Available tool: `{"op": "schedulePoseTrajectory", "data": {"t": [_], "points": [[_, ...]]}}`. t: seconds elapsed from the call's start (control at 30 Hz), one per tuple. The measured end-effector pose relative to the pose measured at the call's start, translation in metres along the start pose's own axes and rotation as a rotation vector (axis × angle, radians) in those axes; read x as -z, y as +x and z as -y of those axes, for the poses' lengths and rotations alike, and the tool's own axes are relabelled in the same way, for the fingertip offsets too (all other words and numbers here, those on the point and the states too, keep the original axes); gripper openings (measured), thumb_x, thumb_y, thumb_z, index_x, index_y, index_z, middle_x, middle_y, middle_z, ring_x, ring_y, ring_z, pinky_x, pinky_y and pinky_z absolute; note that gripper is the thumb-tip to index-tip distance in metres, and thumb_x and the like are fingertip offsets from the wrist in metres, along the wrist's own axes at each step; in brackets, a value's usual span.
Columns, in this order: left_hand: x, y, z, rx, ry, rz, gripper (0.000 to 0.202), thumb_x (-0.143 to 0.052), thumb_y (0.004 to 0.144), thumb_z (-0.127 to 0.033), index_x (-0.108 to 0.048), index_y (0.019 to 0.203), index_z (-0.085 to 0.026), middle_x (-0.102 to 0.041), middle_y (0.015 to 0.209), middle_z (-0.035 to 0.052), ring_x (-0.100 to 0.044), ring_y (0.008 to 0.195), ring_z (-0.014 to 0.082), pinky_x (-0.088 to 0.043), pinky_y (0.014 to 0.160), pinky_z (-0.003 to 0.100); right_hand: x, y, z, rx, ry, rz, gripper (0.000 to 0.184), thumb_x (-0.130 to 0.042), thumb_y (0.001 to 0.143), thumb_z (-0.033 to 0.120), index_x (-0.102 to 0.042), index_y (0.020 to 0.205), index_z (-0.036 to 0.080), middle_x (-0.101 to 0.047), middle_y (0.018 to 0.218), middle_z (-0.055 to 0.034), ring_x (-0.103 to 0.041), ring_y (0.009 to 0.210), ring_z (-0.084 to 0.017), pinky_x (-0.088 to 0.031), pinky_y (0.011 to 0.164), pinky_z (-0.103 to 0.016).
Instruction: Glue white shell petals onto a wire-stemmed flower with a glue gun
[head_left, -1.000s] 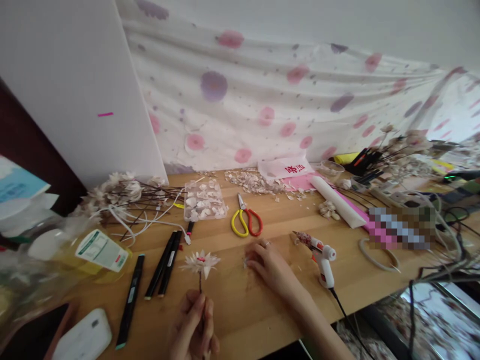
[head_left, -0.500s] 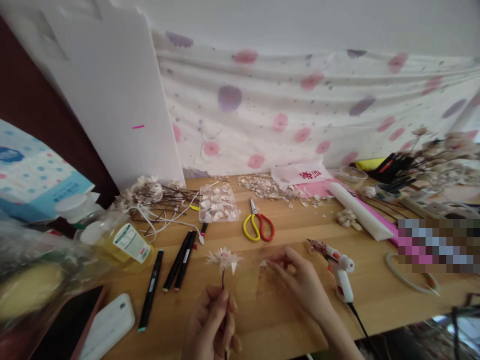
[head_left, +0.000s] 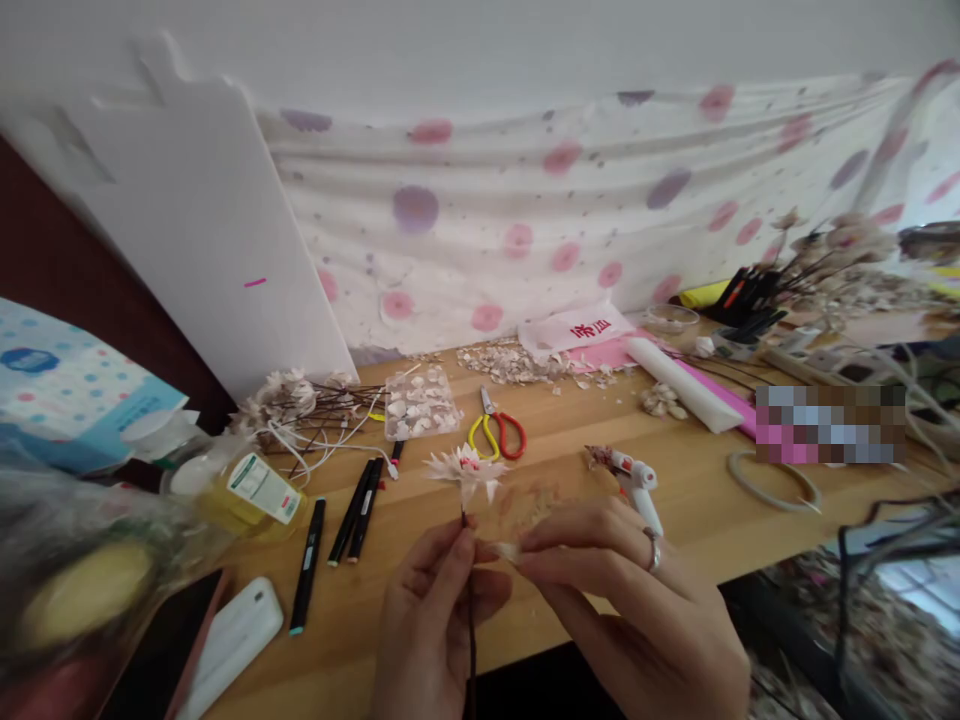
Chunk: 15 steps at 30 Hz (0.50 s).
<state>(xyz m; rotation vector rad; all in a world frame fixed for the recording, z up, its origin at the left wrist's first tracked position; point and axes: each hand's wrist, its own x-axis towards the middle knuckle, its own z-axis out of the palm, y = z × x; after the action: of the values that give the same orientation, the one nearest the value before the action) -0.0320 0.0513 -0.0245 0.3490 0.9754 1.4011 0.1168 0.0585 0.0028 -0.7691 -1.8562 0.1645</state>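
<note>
My left hand pinches the thin dark stem of a handmade flower, whose pale pointed petals open upward around a pinkish centre. Beside it, my right hand, with a ring on one finger, pinches a small pale petal close to the left fingertips and below the flower head. Behind the right hand lies a white glue gun, partly covered by that hand. Scissors with one yellow and one red handle rest just beyond the flower.
A clear compartment box of petals stands behind the markers. Loose petals are heaped along the back. At left are a bottle of yellow liquid, a phone and a white device. A white roll lies at right.
My right hand has moved left and nearer, bringing the petal from over the table to the stem in my left hand. The flower now tilts differently, and the view has shifted right.
</note>
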Motion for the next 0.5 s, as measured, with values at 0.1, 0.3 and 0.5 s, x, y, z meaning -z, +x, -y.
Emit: {"op": "schedulePoseTrajectory", "data": {"t": [0.1, 0.3, 0.5], "points": [[-0.004, -0.010, 0.002, -0.041, 0.017, 0.060, 0.027, -0.096, 0.053, -0.031, -0.081, 0.075, -0.022, -0.078, 0.068, 0.0009, -0.071, 0.057, 0.0157, -0.060, 0.059, 0.024, 0.006, -0.005, 0.004, 0.076, -0.002, 0.047, 0.023, -0.057, 0.091, 0.002, -0.061, 0.103, 0.021, -0.075, 0.104, -0.0045, -0.069, 0.091, -0.015, -0.055, 0.079, -0.028], [-0.006, -0.025, 0.011, -0.074, 0.041, 0.142, 0.018, -0.090, 0.064, -0.031, -0.080, 0.075, -0.020, -0.077, 0.072, 0.0008, -0.070, 0.062, 0.0143, -0.056, 0.058, 0.021, 0.011, -0.011, 0.006, 0.084, -0.021, 0.084, 0.018, -0.053, 0.094, 0.005, -0.059, 0.100, 0.021, -0.077, 0.103, -0.0033, -0.067, 0.089, -0.015, -0.056, 0.081, -0.030], [-0.010, -0.035, 0.015, -0.064, 0.077, 0.186, 0.015, -0.087, 0.071, -0.030, -0.080, 0.078, -0.019, -0.078, 0.070, 0.0031, -0.071, 0.059, 0.0162, -0.056, 0.062, 0.026, 0.015, -0.018, 0.007, 0.065, -0.070, -0.047, 0.020, -0.055, 0.092, 0.002, -0.059, 0.098, 0.020, -0.077, 0.102, -0.0033, -0.067, 0.095, -0.015, -0.054, 0.085, -0.029]]}}
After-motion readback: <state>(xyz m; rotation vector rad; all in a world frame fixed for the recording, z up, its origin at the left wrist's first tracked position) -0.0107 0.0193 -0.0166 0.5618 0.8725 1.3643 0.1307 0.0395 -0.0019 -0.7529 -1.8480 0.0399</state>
